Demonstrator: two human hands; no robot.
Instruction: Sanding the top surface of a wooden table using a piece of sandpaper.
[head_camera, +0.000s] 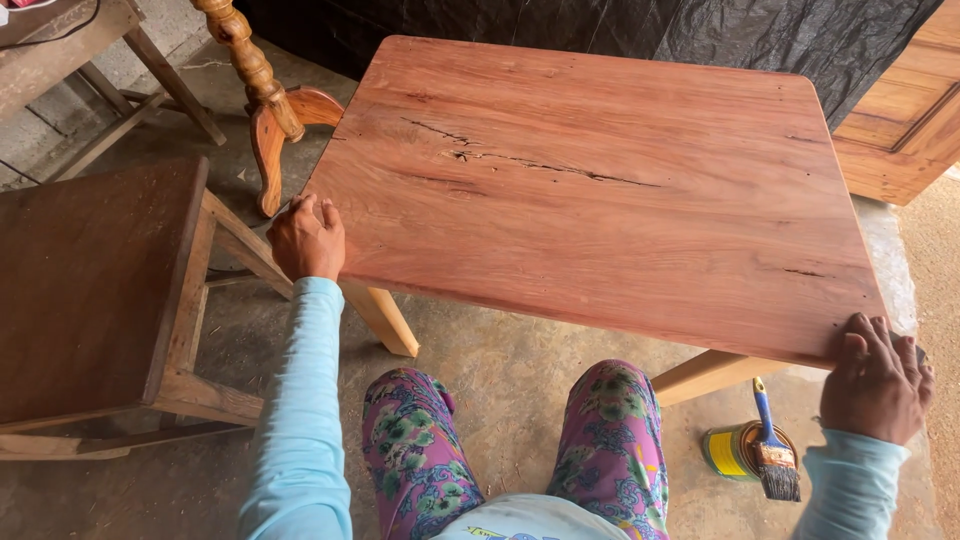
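Note:
A small wooden table with a reddish-brown top (590, 190) stands in front of me, a dark crack running across the middle of the top. My left hand (306, 240) grips its near left corner. My right hand (877, 380) holds the near right corner, fingers lying over the edge. Pale unfinished legs show under the top. My knees in flowered trousers are just below the near edge.
A brown wooden stool (95, 290) stands at my left. A tin can (733, 450) with a blue-handled paintbrush (772, 452) resting on it sits on the concrete floor at the right. A turned wooden leg (262, 90), black plastic sheeting (700, 30) and a wooden door panel (900, 120) lie beyond.

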